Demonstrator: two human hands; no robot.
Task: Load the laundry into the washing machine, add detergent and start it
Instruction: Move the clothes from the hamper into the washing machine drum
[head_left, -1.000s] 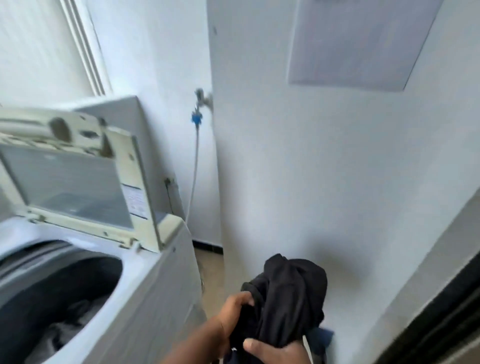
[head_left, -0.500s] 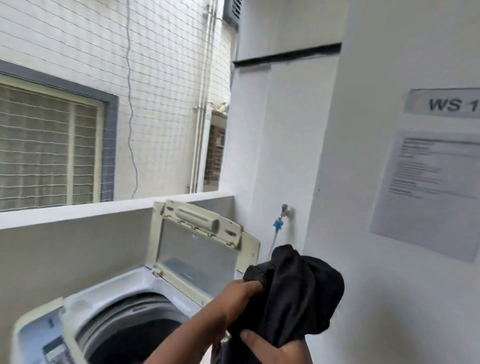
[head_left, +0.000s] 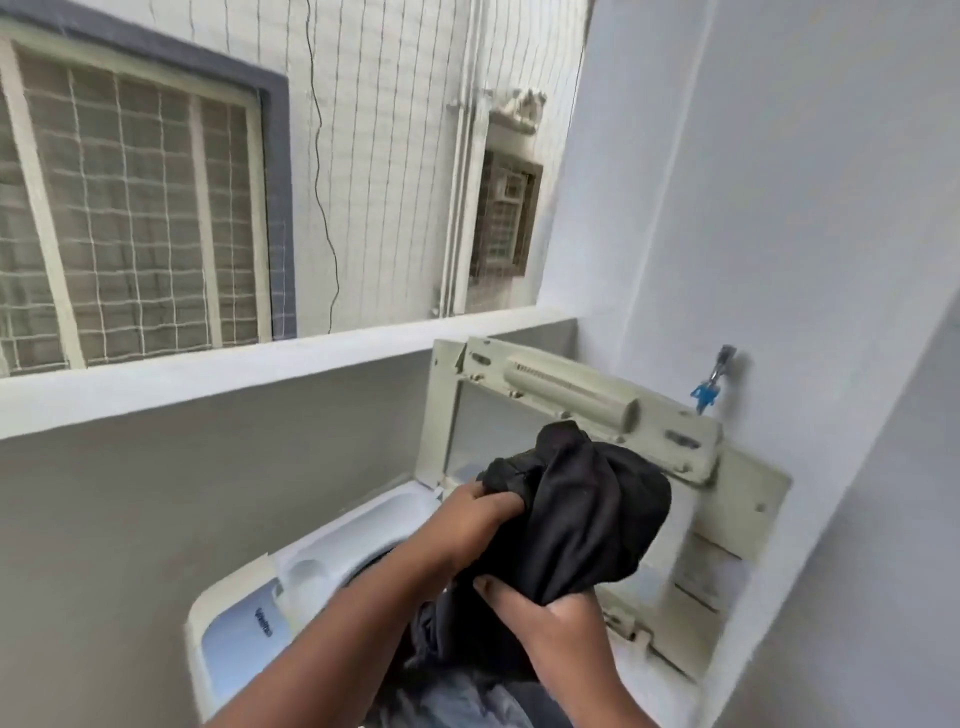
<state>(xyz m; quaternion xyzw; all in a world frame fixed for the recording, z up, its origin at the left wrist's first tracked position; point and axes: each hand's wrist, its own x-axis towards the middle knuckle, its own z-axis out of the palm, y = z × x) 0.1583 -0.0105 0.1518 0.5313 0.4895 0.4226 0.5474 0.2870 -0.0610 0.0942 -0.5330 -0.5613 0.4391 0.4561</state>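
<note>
Head view, both hands (head_left: 514, 566) gripping bunched black garment (head_left: 587, 514), long axis upright

Washing machine (head_left: 311, 582) sits low centre, against the half wall (head_left: 208, 467) on its left. Lid (head_left: 727, 499) stands open at its right side, just in front of the right wall (head_left: 779, 208). Tap (head_left: 719, 364) on that wall, above the lid. Bundled garment (head_left: 587, 514) held over the drum opening by 2 hands: left hand (head_left: 467, 514) on its left side, right hand (head_left: 550, 618) under it. More laundry (head_left: 457, 701) below.
</note>
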